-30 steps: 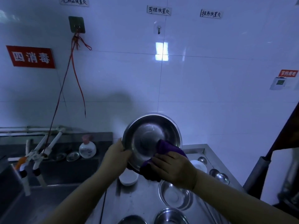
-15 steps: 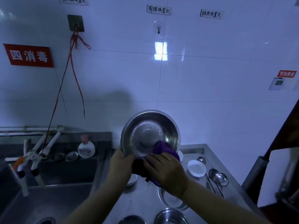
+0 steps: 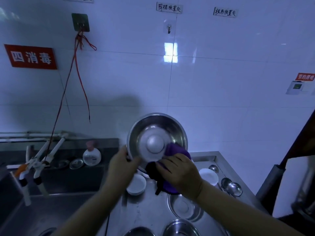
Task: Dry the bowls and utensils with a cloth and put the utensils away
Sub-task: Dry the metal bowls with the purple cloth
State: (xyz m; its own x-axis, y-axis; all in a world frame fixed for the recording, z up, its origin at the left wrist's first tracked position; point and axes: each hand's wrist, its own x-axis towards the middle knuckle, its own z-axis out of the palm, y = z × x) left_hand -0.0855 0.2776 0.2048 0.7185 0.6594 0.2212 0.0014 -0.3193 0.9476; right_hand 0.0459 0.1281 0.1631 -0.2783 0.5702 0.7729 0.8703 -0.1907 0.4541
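Note:
A large steel bowl (image 3: pixel 156 133) is held up on edge above the steel counter (image 3: pixel 146 212), its inside facing me. My left hand (image 3: pixel 121 166) grips its lower left rim. My right hand (image 3: pixel 179 172) holds a purple cloth (image 3: pixel 175 152) against the bowl's lower right inside and rim. On the counter lie two white bowls (image 3: pixel 136 184) (image 3: pixel 208 176), a steel bowl (image 3: pixel 185 206), two more steel bowls at the bottom edge (image 3: pixel 180 228), and steel ladles (image 3: pixel 231 186) at the right.
A dark sink (image 3: pixel 42 212) lies to the left with white taps (image 3: pixel 39 160) over it. A soap bottle (image 3: pixel 92 155) and small metal lids (image 3: pixel 76 163) stand on the ledge behind. A white tiled wall is straight ahead. Dark tall objects stand at the right edge.
The bowl has turned in my hands. My left hand slid from the left rim toward the lower rim, and the cloth shifted along the lower right of the bowl.

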